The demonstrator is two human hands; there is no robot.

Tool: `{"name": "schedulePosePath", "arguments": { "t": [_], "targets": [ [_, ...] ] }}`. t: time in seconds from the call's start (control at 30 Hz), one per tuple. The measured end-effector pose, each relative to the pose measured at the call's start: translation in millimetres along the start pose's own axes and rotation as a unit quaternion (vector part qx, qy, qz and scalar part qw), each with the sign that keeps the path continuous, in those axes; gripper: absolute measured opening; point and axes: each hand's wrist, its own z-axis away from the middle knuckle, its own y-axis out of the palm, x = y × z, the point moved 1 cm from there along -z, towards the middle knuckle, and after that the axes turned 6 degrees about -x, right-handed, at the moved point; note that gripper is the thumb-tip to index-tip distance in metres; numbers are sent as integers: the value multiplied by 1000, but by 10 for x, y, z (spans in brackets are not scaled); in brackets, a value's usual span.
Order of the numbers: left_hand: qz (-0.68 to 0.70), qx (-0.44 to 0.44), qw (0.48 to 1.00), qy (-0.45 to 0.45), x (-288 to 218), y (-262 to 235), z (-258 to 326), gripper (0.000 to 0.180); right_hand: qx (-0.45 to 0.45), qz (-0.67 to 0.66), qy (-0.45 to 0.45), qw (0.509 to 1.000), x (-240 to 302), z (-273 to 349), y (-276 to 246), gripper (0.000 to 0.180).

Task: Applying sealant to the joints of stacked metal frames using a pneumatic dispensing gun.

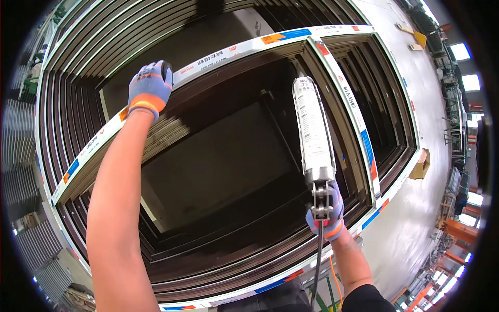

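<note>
Head view: factory hall, grey floor (416, 104), stacked dark window frames. Left hand (149, 86), gloved, clamped on top frame (234, 51) rail with white protective film. Right hand (326, 216) closed around sealant gun (313, 125) trigger, nozzle aimed into frame corner. Step judged: sealing corner joint. Next move calls for steady bead, frame held firm.

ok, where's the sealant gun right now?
Head view, right of centre: the sealant gun is in the right hand, nozzle toward the window frame corner.
</note>
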Motion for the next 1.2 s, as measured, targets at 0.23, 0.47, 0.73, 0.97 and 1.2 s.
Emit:
{"name": "schedulePosePath", "arguments": {
  "t": [0.23,0.47,0.73,0.97,1.2],
  "targets": [
    [-25,20,999,-20,110,36,-13,40,25,73,-98,992,-45,-387,158,57],
    [-17,55,997,-41,305,218,-47,50,51,147,-146,977,-398,-441,316,72],
    [9,47,999,-12,298,221,-68,44,33,166,-147,975,-480,-561,367,63],
    [7,41,999,-29,266,207,-41,44,35,187,-153,970,-457,-645,372,58],
    [-10,22,999,-38,276,252,-40,47,26,186,-154,970,-504,-694,417,54]
  ]
}}
